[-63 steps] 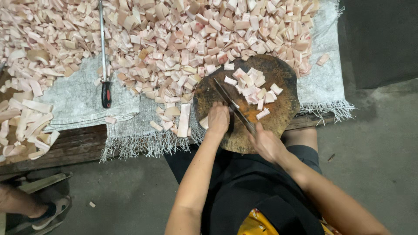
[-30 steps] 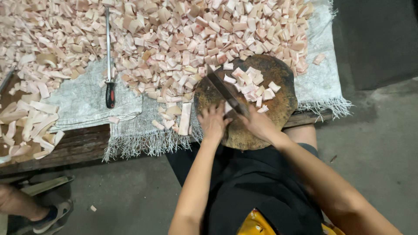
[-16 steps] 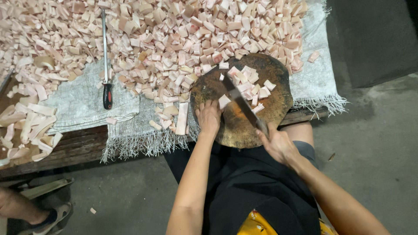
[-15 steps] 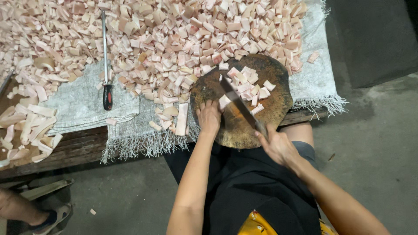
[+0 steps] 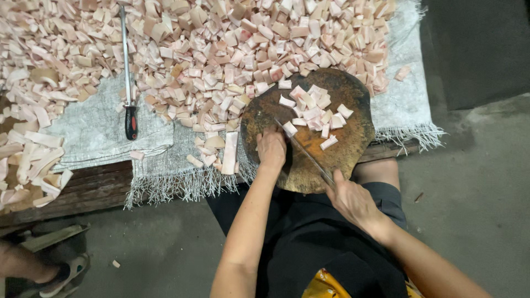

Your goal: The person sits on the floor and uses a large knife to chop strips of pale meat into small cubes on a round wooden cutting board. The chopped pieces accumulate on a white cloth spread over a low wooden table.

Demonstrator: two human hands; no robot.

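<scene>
Down on the round wooden chopping block (image 5: pixel 331 160), the left hand (image 5: pixel 271 149) presses a pale pink piece (image 5: pixel 289 129) flat, fingers curled over it. The right hand (image 5: pixel 353 201) is closed around the handle of a knife (image 5: pixel 306 157), whose blade runs slantwise up toward that piece. More cut pieces (image 5: pixel 314 110) sit heaped on the far half of the block, touching one another.

The stuff looks like raw fatty meat or skin: soft, pliant and probably greasy, so it would likely slide under light pressure and needs pinning from above, with the fingertips tucked back from the edge. Each cube is light; a pinch at the sides should lift it. The block itself looks heavy and stiff.

Beyond the block, a large spread of cut cubes (image 5: pixel 221 49) covers a grey woven cloth (image 5: pixel 99 132) on the table (image 5: pixel 88 190), and a sharpening steel (image 5: pixel 127 72) with a dark handle lies among them. Longer strips (image 5: pixel 27 160) are piled at the left.

The knife handle is hidden inside the fist, and the blade's edge is hard to make out against the dark wood. Someone's sandalled foot (image 5: pixel 61 273) is cut off at the lower left.
</scene>
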